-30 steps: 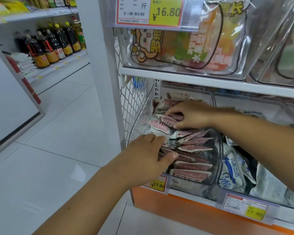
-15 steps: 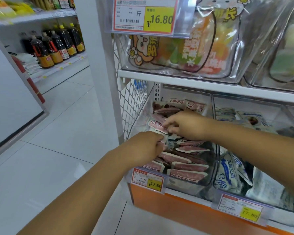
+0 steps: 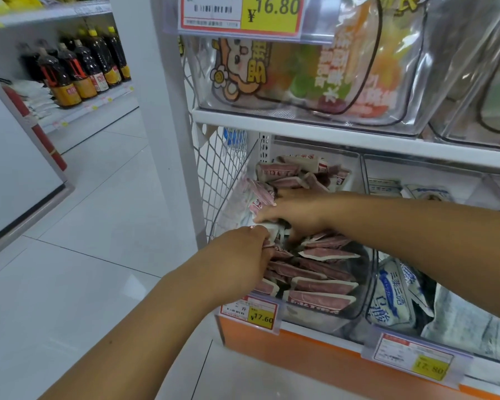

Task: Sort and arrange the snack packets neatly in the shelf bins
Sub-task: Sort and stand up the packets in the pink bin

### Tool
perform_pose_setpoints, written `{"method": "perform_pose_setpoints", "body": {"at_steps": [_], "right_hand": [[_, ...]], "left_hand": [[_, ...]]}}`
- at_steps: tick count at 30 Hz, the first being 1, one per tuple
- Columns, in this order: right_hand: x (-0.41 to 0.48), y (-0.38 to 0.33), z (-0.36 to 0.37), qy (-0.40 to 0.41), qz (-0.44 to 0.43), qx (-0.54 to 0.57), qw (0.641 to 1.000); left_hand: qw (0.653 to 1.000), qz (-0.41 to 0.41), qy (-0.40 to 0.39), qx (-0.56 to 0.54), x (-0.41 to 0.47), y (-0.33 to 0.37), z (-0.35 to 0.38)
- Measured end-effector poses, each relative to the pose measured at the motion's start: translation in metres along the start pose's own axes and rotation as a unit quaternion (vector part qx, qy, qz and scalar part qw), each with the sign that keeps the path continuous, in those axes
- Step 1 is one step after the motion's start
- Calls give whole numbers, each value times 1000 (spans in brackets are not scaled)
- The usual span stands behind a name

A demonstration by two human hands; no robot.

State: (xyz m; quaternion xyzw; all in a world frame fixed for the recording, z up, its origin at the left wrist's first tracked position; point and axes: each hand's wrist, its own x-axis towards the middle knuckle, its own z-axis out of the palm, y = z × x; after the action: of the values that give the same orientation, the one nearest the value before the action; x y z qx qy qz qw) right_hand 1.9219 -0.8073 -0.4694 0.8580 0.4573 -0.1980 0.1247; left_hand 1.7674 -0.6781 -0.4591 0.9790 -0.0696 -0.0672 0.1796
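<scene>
A clear plastic bin (image 3: pixel 367 272) on the lower shelf holds several small red-and-white snack packets (image 3: pixel 324 285). More of them lie piled at the bin's back (image 3: pixel 292 171). My left hand (image 3: pixel 240 252) reaches into the bin's front left, its fingers closed on packets there. My right hand (image 3: pixel 295 212) lies over the middle of the bin, gripping a bunch of packets (image 3: pixel 261 194) at the left wall. The fingertips of both hands are hidden among the packets.
A second bin to the right holds blue-and-white packets (image 3: pixel 393 295). Above, a shelf board (image 3: pixel 329 134) carries bins of colourful bags (image 3: pixel 315 70). Price tags (image 3: pixel 251 311) hang on the front edge. A white upright post (image 3: pixel 168 125) stands at the left; dark bottles (image 3: pixel 78 70) line a far shelf.
My left hand has pushed further into the bin's front left. My right hand has shifted toward the left wall, and the packets there now stand bunched up against it.
</scene>
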Motion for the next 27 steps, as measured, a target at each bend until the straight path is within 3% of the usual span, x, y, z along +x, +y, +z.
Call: {"method": "perform_pose_setpoints", "body": {"at_steps": [4,14,23,27], "right_hand": [[8,2,5,51,-39,-114,991],[6,8,3,124,-66,-46,989],[7,6,8,67,-45,-24,996],[9,5,8,52,-41,-44,997]], "left_hand": [[999,-8,5,43,-6,-1,1],[1000,-26,-4,13,-7,-2,0],[999,27,-4,-46,-12,-5,4],[999,28,-17,-22,-12,-5,6]]}}
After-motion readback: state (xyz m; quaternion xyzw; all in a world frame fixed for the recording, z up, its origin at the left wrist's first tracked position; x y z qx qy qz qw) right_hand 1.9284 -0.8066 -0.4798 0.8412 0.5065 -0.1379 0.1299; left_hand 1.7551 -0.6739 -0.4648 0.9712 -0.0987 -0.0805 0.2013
